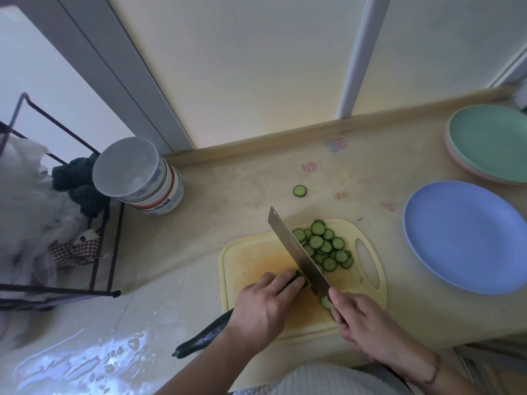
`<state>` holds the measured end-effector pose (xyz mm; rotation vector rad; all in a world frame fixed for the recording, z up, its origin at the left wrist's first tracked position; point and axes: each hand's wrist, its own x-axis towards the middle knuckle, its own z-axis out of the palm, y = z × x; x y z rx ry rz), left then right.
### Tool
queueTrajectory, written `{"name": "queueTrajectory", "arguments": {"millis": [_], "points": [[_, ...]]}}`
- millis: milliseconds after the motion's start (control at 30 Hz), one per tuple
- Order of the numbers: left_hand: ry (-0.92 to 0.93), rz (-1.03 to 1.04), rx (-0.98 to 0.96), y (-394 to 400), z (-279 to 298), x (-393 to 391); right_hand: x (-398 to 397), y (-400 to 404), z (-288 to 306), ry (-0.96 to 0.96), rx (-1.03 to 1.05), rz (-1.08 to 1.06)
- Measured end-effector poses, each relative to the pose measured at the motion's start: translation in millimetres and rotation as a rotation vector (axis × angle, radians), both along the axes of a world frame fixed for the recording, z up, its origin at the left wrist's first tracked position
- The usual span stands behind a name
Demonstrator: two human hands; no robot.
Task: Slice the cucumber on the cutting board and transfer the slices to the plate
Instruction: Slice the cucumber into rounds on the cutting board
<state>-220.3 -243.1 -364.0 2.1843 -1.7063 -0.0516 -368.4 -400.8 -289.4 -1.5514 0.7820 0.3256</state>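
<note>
Gripping a knife, the right hand cuts; the left hand curls over the cucumber on the cutting board. Slices pile beside the blade; blue plate at three o'clock.

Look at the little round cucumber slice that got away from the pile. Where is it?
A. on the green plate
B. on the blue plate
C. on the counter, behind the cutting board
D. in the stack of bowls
C: the stray slice lies alone on the counter, beyond the far edge of the cutting board.
</note>
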Motion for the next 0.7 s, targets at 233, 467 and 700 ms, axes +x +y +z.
{"name": "queueTrajectory", "arguments": {"millis": [233,467,700], "points": [[0.029,0.003,-0.052,-15,4,2,-2,-8,13,0.011,-0.008,-0.029],[-0.015,-0.135,-0.46,-3,34,-2,-5,-20,8,-0.066,-0.564,0.203],[-0.035,-0.103,-0.235,-33,44,2,-6,-19,-9,-0.032,-0.961,0.434]]}}
